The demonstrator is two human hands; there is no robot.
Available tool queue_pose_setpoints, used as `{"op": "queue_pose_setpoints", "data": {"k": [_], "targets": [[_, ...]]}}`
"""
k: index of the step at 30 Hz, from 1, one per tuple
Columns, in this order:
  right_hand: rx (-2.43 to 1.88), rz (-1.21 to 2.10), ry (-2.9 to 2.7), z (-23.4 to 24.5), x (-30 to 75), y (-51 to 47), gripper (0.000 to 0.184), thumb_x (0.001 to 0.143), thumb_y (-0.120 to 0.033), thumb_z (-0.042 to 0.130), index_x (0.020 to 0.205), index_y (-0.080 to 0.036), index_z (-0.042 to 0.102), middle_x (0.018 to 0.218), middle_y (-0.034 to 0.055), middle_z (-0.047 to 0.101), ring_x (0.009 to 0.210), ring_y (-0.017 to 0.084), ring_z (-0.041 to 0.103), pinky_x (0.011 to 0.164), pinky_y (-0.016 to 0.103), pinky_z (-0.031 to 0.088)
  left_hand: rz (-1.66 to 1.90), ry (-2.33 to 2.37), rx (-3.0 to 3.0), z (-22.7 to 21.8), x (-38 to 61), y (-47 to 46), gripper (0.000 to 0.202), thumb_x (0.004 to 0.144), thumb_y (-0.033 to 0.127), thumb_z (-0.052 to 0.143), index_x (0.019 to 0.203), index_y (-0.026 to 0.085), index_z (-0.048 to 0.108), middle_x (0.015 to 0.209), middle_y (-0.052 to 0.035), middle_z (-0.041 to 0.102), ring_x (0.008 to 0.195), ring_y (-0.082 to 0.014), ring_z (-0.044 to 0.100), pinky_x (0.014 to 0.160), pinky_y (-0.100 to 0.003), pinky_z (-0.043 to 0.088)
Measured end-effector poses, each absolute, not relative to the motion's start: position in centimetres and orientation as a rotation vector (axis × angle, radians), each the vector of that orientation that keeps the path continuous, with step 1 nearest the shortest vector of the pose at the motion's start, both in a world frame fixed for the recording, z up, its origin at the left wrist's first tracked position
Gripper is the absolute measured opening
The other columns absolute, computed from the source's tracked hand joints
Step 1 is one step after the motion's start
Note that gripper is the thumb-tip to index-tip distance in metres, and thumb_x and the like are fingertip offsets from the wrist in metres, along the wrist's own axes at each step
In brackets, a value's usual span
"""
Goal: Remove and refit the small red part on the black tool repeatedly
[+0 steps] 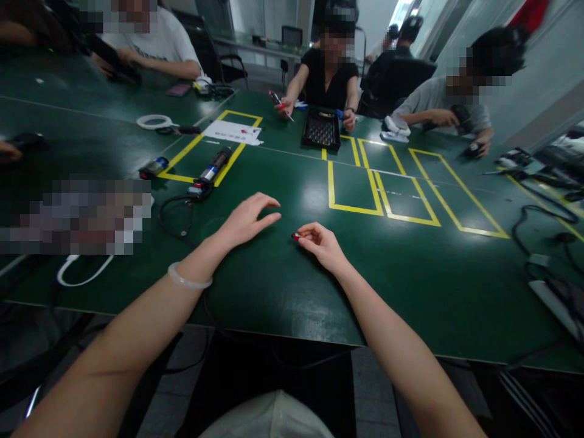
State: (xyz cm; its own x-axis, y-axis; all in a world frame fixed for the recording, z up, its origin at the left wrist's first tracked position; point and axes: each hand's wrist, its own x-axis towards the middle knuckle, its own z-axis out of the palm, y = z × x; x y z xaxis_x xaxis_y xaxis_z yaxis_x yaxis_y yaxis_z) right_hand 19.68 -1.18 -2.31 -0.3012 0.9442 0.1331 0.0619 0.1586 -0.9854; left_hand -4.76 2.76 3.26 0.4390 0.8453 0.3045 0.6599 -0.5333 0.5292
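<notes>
My right hand [323,246] pinches a small red and black piece [296,236] between thumb and fingertips, just above the green table [274,280]. What kind of part it is, I cannot make out. To its left, my left hand [250,220] hovers over the table with thumb and fingers apart and nothing between them. A pale bracelet [189,281] circles my left wrist. Beyond my left hand lies an electric screwdriver [214,167] with a dark, silver and blue body, its black cable [176,228] curling toward me.
Yellow tape rectangles [356,210] mark the table. A second blue and black tool [154,167], a white paper sheet [232,132] and a white ring-shaped item [155,122] lie left. Across the table, a person handles a red-handled tool beside a black tray [320,146]. Cables [524,213] tangle at right.
</notes>
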Motion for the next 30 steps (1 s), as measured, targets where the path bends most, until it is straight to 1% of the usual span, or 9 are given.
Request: {"op": "queue_pose_setpoints", "data": {"k": [2, 4, 7, 9, 12, 16, 20, 25, 30], "targets": [[-1.01, 1.26, -1.555, -2.4, 19.7, -1.1, 0.033, 0.079, -0.039, 0.072, 0.104, -0.02, 0.063, 0.09, 0.0034, 0.067, 0.075, 0.013, 0.061, 0.071, 0.028, 0.051, 0.829, 1.682, 2.401, 3.6, -7.6, 4.2, 0.044, 0.094, 0.051, 0.05, 0.123, 0.019, 0.059, 0.129, -0.0122, 0.058, 0.124, -0.0299, 0.05, 0.106, -0.042, 0.036], [-1.015, 1.257, -1.571, -2.5, 19.8, -1.1, 0.031, 0.079, -0.038, 0.071, 0.104, -0.019, 0.064, 0.088, 0.0032, 0.068, 0.073, 0.013, 0.061, 0.069, 0.028, 0.05, 0.82, 2.101, 2.281, 3.6, -10.9, 5.5, 0.055, 0.092, 0.054, 0.051, 0.132, 0.016, 0.055, 0.135, -0.017, 0.054, 0.126, -0.0337, 0.047, 0.105, -0.044, 0.035], [-1.028, 1.253, -1.593, -2.5, 19.8, -1.0, 0.028, 0.08, -0.037, 0.07, 0.101, -0.019, 0.065, 0.083, 0.0022, 0.067, 0.069, 0.013, 0.059, 0.065, 0.027, 0.049, 0.614, 2.523, 1.987, 3.4, -15.0, 6.6, 0.081, 0.085, 0.066, 0.056, 0.137, 0.004, 0.051, 0.133, -0.0251, 0.053, 0.116, -0.0371, 0.05, 0.096, -0.047, 0.04], [-1.032, 1.253, -1.603, -2.5, 19.8, -1.1, 0.028, 0.08, -0.037, 0.07, 0.1, -0.02, 0.065, 0.084, 0.0021, 0.068, 0.069, 0.013, 0.06, 0.064, 0.027, 0.049, 0.423, 2.58, 1.854, 3.1, -16.7, 7.1, 0.09, 0.079, 0.076, 0.055, 0.13, 0.002, 0.057, 0.127, -0.0262, 0.056, 0.11, -0.0375, 0.053, 0.089, -0.046, 0.044], [-1.028, 1.249, -1.608, -2.5, 19.8, -1.1, 0.027, 0.08, -0.037, 0.07, 0.1, -0.02, 0.064, 0.087, 0.0023, 0.068, 0.07, 0.013, 0.06, 0.066, 0.027, 0.05, 0.287, 2.527, 1.763, 2.6, -17.9, 7.6, 0.085, 0.076, 0.078, 0.056, 0.123, 0.008, 0.065, 0.115, -0.0196, 0.063, 0.101, -0.0345, 0.057, 0.082, -0.042, 0.046], [-1.025, 1.215, -1.61, -2.5, 19.8, -1.0, 0.025, 0.08, -0.036, 0.07, 0.099, -0.019, 0.065, 0.083, 0.0016, 0.067, 0.069, 0.012, 0.058, 0.065, 0.026, 0.048, 0.317, 2.461, 1.734, 2.0, -18.6, 8.6, 0.078, 0.076, 0.072, 0.063, 0.125, 0.012, 0.066, 0.105, -0.0124, 0.067, 0.092, -0.028, 0.058, 0.081, -0.039, 0.047], [-1.053, 1.144, -1.615, -2.7, 19.8, -0.8, 0.026, 0.079, -0.036, 0.071, 0.099, -0.02, 0.066, 0.085, 0.0019, 0.066, 0.07, 0.013, 0.057, 0.064, 0.026, 0.048, 0.325, 2.463, 1.694, 1.7, -18.3, 8.8, 0.079, 0.074, 0.069, 0.068, 0.127, 0.011, 0.064, 0.108, -0.014, 0.067, 0.094, -0.0296, 0.059, 0.08, -0.04, 0.047], [-1.091, 1.091, -1.61, -2.9, 19.6, -0.7, 0.028, 0.079, -0.039, 0.069, 0.1, -0.02, 0.066, 0.081, 0.0014, 0.063, 0.068, 0.013, 0.055, 0.061, 0.025, 0.046, 0.343, 2.412, 1.781, 1.5, -15.5, 7.5, 0.069, 0.077, 0.067, 0.064, 0.126, 0.018, 0.066, 0.116, -0.0187, 0.066, 0.098, -0.0369, 0.063, 0.076, -0.044, 0.049], [-1.106, 1.005, -1.627, -2.8, 19.4, -0.9, 0.026, 0.079, -0.037, 0.069, 0.098, -0.02, 0.066, 0.086, 0.0027, 0.064, 0.074, 0.014, 0.058, 0.063, 0.026, 0.046, 0.346, 2.284, 2.001, 1.7, -10.7, 5.7, 0.062, 0.079, 0.062, 0.065, 0.123, 0.019, 0.067, 0.117, -0.0182, 0.064, 0.101, -0.037, 0.063, 0.078, -0.043, 0.05]]}}
